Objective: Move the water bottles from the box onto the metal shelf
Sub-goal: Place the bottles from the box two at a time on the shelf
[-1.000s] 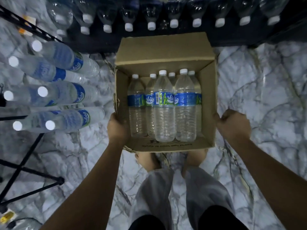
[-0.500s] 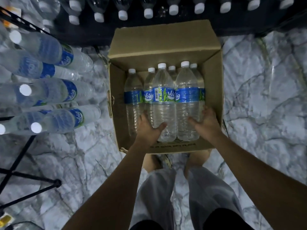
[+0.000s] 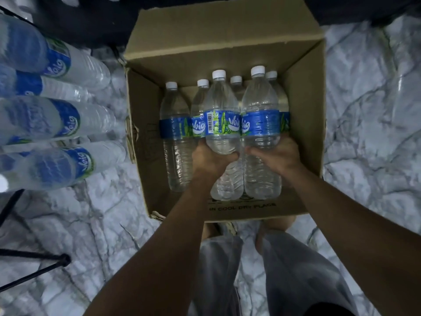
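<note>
The left hand [image 3: 210, 159] was closed around the middle of one front bottle [image 3: 222, 126], just below its blue label; the right hand [image 3: 276, 156] was wrapped the same way around the bottle beside it [image 3: 260, 124]. Both bottles stood upright in the cardboard box [image 3: 305, 133] at centre frame, with four more around them. At the left edge, many bottles [image 3: 68, 117] already stood on the shelf. By my judgement the job was well along, with six bottles left to move, two of them in hand.

hands [image 3: 246, 156] now gripping 2 front bottles [image 3: 222, 124]
</note>
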{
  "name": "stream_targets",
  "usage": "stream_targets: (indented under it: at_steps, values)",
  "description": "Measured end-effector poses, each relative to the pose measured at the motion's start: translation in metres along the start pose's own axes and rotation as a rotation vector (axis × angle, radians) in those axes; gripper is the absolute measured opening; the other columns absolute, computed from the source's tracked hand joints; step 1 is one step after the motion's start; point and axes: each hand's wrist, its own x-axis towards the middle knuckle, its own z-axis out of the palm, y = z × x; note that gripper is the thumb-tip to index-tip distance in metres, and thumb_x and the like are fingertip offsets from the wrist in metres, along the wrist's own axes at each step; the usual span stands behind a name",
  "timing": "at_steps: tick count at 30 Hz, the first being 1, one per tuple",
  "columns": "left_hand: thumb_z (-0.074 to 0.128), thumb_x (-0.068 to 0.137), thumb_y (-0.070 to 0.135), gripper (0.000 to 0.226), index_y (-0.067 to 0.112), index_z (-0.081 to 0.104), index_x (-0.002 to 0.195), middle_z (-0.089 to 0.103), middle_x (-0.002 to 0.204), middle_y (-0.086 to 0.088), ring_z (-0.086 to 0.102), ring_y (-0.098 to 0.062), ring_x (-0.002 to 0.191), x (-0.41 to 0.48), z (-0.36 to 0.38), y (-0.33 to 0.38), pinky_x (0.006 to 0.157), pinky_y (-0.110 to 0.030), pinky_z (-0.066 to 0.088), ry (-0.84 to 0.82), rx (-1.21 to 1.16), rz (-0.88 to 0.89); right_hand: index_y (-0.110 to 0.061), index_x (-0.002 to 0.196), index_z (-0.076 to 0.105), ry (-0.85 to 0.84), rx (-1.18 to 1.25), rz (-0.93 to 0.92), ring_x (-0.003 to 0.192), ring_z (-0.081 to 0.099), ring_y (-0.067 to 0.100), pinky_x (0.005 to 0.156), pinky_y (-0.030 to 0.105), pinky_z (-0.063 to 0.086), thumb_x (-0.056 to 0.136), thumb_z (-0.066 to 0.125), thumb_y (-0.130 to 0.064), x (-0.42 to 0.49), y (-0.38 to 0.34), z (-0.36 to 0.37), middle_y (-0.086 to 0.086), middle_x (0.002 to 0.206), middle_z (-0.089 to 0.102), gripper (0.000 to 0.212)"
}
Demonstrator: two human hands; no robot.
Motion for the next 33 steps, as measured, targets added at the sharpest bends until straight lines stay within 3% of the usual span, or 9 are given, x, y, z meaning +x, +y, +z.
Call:
stream_targets:
  at_steps: [5, 8, 10, 12, 15, 20, 23, 28, 33]
  values:
    - [0.093, 0.056, 0.037, 0.071, 0.011, 0.066, 0.116, 0.074, 0.102, -0.001, 0.072, -0.017, 0.091, -0.004, -0.006, -0.001, 0.069, -0.020, 0.055, 0.015, -0.001, 0.009, -0.019, 0.103, 0.057, -0.039, 0.027, -0.038, 0.080, 0.063, 0.012, 0.056, 0.017, 0.043, 0.061, 0.087, -0.039, -0.007, -0.005, -0.007, -0.004, 0.090, 0.064, 0.056]
    - [0.093, 0.053, 0.036, 0.078, 0.009, 0.064, 0.120, 0.075, 0.104, -0.001, 0.073, -0.017, 0.095, -0.016, -0.016, 0.003, 0.076, -0.026, 0.061, -0.027, -0.095, 0.003, -0.023, 0.099, 0.054, -0.057, 0.095, -0.059, 0.080, 0.062, 0.008, 0.067, 0.022, 0.050, 0.062, 0.088, -0.033, -0.023, -0.012, -0.016, -0.010, 0.087, 0.064, 0.051]
    - [0.094, 0.060, 0.023, 0.061, 0.011, 0.066, 0.113, 0.075, 0.096, 0.003, 0.074, -0.011, 0.090, -0.032, -0.030, 0.011, 0.075, -0.023, 0.060, -0.052, -0.164, 0.012, -0.021, 0.104, 0.060, -0.069, 0.143, -0.062, 0.084, 0.068, 0.010, 0.076, 0.028, 0.056, 0.059, 0.089, -0.034, -0.042, -0.018, -0.025, -0.007, 0.092, 0.071, 0.055]
    - [0.092, 0.064, 0.012, 0.046, 0.019, 0.065, 0.101, 0.074, 0.088, 0.007, 0.073, -0.002, 0.080, -0.059, -0.049, 0.023, 0.075, -0.021, 0.060, -0.072, -0.214, 0.036, -0.019, 0.106, 0.066, -0.085, 0.187, -0.073, 0.083, 0.071, 0.011, 0.071, 0.024, 0.057, 0.061, 0.088, -0.028, -0.068, -0.029, -0.037, -0.005, 0.093, 0.074, 0.051]
    - [0.094, 0.060, 0.013, 0.052, 0.020, 0.068, 0.104, 0.078, 0.095, 0.001, 0.075, -0.012, 0.087, -0.103, -0.078, 0.035, 0.085, -0.039, 0.062, -0.083, -0.274, 0.050, -0.015, 0.103, 0.068, -0.088, 0.244, -0.104, 0.082, 0.071, 0.010, 0.063, 0.013, 0.053, 0.066, 0.087, -0.018, -0.118, -0.043, -0.061, -0.002, 0.090, 0.074, 0.042]
    - [0.094, 0.048, 0.029, 0.062, 0.019, 0.070, 0.104, 0.078, 0.090, 0.004, 0.076, -0.012, 0.083, -0.188, -0.137, 0.075, 0.078, -0.043, 0.063, -0.064, -0.276, 0.113, -0.025, 0.116, 0.060, -0.088, 0.309, -0.173, 0.094, 0.070, 0.012, 0.088, 0.040, 0.056, 0.058, 0.090, -0.029, -0.207, -0.078, -0.107, -0.005, 0.101, 0.074, 0.065]
    - [0.092, 0.048, 0.029, 0.059, 0.019, 0.070, 0.102, 0.078, 0.091, 0.004, 0.075, -0.012, 0.084, -0.241, -0.173, 0.106, 0.077, -0.039, 0.062, -0.041, -0.283, 0.195, -0.021, 0.108, 0.064, -0.067, 0.344, -0.231, 0.088, 0.072, 0.014, 0.086, 0.043, 0.056, 0.061, 0.089, -0.015, -0.265, -0.107, -0.139, -0.002, 0.095, 0.075, 0.053]
    - [0.088, 0.040, 0.030, 0.060, 0.021, 0.072, 0.097, 0.076, 0.091, 0.003, 0.072, -0.004, 0.080, -0.327, -0.233, 0.160, 0.065, -0.017, 0.055, 0.012, -0.347, 0.370, -0.019, 0.105, 0.063, -0.037, 0.396, -0.334, 0.081, 0.072, 0.012, 0.076, 0.031, 0.056, 0.063, 0.087, -0.008, -0.359, -0.162, -0.195, -0.004, 0.089, 0.076, 0.050]
    - [0.090, 0.042, 0.028, 0.055, 0.024, 0.073, 0.094, 0.075, 0.097, -0.003, 0.073, -0.010, 0.084, -0.413, -0.293, 0.211, 0.068, -0.027, 0.060, 0.046, -0.436, 0.525, -0.016, 0.104, 0.063, -0.018, 0.446, -0.467, 0.071, 0.071, 0.003, 0.060, 0.012, 0.052, 0.064, 0.083, 0.000, -0.452, -0.217, -0.249, -0.007, 0.084, 0.076, 0.047]
